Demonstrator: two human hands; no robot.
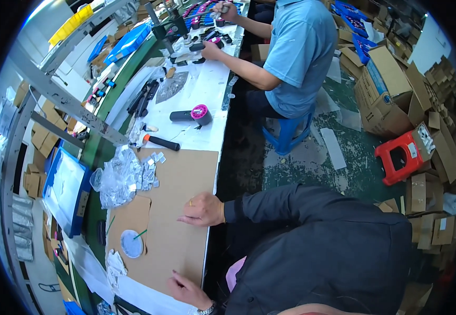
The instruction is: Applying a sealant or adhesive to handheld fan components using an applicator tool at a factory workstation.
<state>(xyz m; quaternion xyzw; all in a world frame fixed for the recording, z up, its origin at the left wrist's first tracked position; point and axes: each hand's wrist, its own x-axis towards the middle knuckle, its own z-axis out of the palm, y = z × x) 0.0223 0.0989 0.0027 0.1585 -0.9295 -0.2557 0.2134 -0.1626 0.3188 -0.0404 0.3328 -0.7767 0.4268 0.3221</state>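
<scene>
My right hand [202, 209] rests on a sheet of brown cardboard [178, 181] near the table's edge. Its fingers are curled in, with nothing seen in them and a ring on one. Lower down, my left hand [187, 292], a watch on its wrist, lies over the cardboard's near corner; its fingertips are apart and hold nothing. Left of both hands is a round tub [132, 244] of whitish stuff with a green stick [140, 234] across it. A crumpled white cloth [116, 264] lies beside the tub. Small clear square pieces [149, 170] are scattered next to a plastic bag [117, 178].
A black-handled tool [164, 142] and a black and pink device [191, 114] lie farther up the white tabletop. A blue tray [65, 189] stands at the left below a metal frame. A co-worker [304, 58] sits on a blue stool [289, 135]. Cardboard boxes and a red stool [400, 157] stand right.
</scene>
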